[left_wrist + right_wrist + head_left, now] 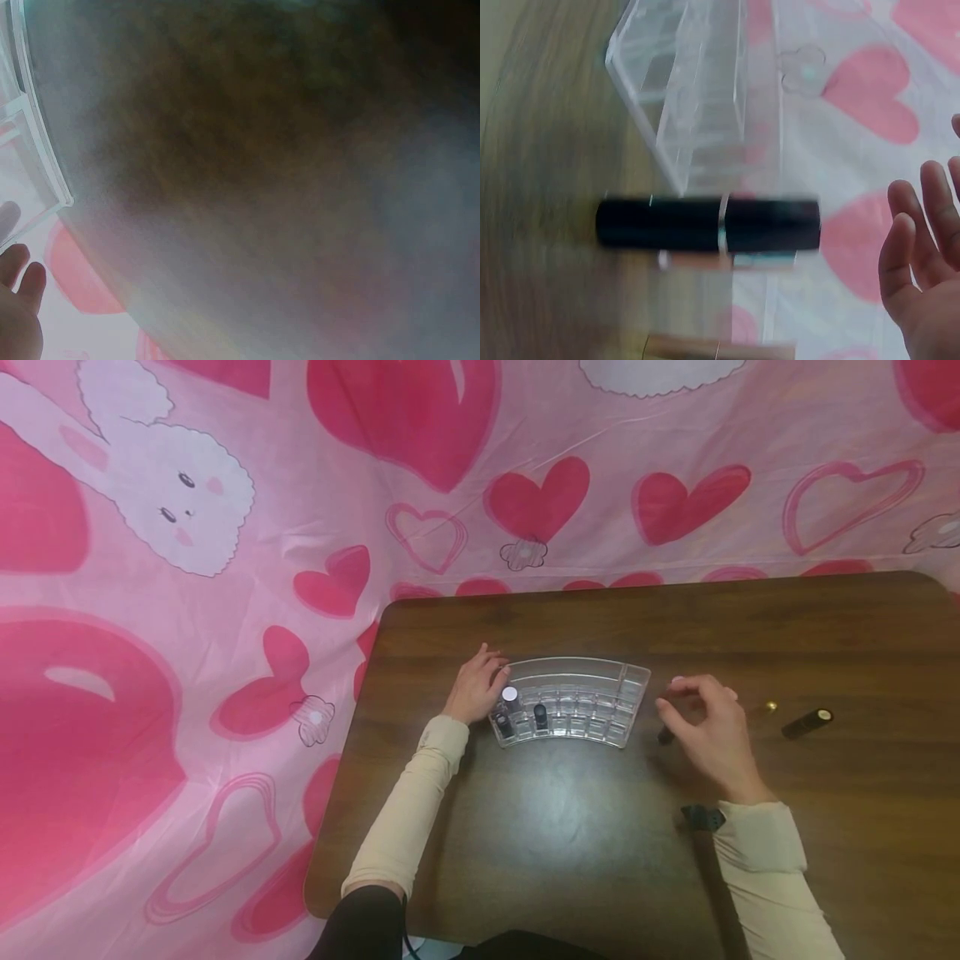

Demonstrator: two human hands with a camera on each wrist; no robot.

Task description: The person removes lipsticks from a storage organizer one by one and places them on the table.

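Observation:
A clear acrylic organizer [561, 670] with small compartments stands on the table. My left hand [476, 687] rests at its left end, fingers extended; the left wrist view shows those fingers [31, 285] right at the corner of the organizer [45, 161]. In its left compartments stand a white-topped tube [511, 695] and a dark tube [504, 725], with another black tube [540, 717] a little to the right. My right hand [712, 727] hovers right of the organizer, fingers loosely bent. Near its thumb is a black lipstick tube [660, 225] with a silver band, apart from the fingers [911, 217].
On the right of the table stand a black tube with a gold end [808, 723] and a small gold item [772, 706]. A gold tube [720, 350] shows low in the right wrist view. Pink heart-patterned cloth [442, 435] hangs behind the table [562, 827].

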